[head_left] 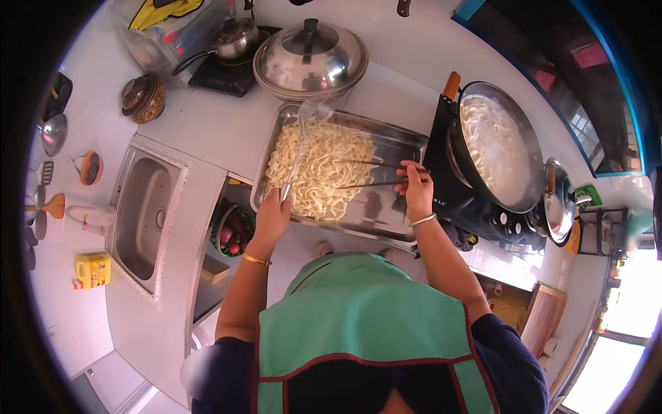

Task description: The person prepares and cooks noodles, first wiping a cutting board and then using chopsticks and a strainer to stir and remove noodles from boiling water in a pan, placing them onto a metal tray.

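Observation:
A heap of pale wide noodles (327,179) covers the left and middle of a rectangular steel tray (407,143) on the counter. My left hand (274,219), at the tray's near left edge, is closed round the handle of a long skimmer (298,165); its see-through wire-like head lies toward the tray's far side. Over the tray's right part, my right hand (417,190) grips a pair of dark chopsticks (376,183). They point left, and their tips reach into the noodles, spread apart.
To the right, a steaming wok (500,148) of noodles in whitish liquid sits on a black stove (448,186). A large domed lid (310,58) stands behind the tray. At left are a sink (143,214), a lidded pot (143,99) and a yellow jug (93,270).

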`<state>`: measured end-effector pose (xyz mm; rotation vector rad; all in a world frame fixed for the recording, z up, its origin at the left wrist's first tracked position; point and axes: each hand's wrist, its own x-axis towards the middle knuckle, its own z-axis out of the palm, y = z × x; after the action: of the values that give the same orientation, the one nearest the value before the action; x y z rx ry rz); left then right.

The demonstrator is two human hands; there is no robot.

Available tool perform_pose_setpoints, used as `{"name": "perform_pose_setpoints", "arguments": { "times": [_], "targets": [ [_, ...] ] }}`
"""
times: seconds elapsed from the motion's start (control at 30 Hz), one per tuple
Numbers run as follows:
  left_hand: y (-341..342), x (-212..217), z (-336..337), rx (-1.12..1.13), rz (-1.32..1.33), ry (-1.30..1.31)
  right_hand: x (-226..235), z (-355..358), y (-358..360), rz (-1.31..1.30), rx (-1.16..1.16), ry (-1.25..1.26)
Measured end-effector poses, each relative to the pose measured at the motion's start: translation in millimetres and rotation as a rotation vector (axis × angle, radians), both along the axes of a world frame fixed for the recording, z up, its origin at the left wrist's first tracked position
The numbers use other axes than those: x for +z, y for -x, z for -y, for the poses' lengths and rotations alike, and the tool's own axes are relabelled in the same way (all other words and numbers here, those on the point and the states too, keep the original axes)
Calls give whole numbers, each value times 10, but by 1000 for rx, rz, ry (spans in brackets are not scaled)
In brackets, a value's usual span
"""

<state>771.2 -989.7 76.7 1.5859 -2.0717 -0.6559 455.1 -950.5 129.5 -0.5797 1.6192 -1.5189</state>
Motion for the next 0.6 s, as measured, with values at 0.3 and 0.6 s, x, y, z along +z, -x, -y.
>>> {"name": "perform_pose_setpoints", "arguments": {
  "times": [0.3,0.6],
  "targets": [
    [-126,589,-282,104,-325,-321,-1141,790,-848,667,-211,-220],
    [-235,828,-328,150,-429,-236,-680,944,-516,886,-48,72]
  ]
}}
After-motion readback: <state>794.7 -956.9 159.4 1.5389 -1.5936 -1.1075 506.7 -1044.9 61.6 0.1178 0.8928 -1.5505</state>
